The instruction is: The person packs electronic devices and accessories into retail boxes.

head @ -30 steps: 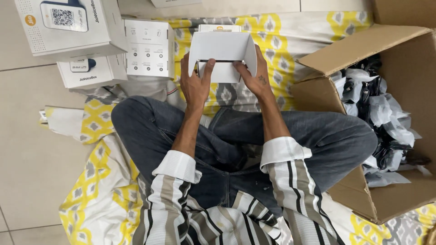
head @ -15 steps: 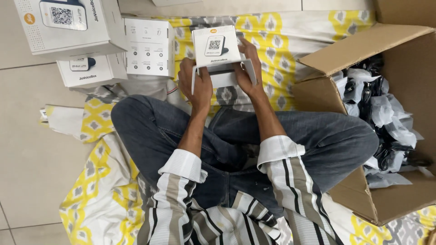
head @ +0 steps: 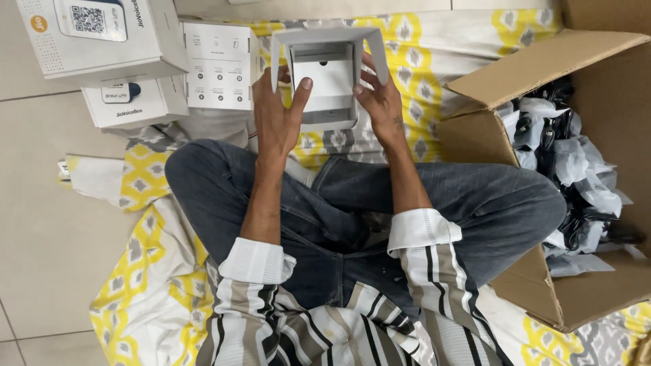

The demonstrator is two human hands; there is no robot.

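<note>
I hold a small white cardboard box (head: 328, 76) up in front of my crossed legs, its open side facing me. A white insert shows inside it. My left hand (head: 275, 116) grips its left wall, thumb hooked over the edge into the opening. On the other wall sits my right hand (head: 381, 103), its thumb also pressing on the rim. The box's flaps stick out at the top corners.
Three closed white product boxes (head: 135, 64) stand stacked at the upper left on the tiled floor. A large open brown carton (head: 542, 102) at the right holds several plastic-wrapped black cables (head: 569, 169). A yellow, grey and white patterned sheet (head: 149, 285) lies under me.
The box has been turned in my hands: first its white back faced me, then a printed face, and now its open side. Both hands shifted along its walls.
</note>
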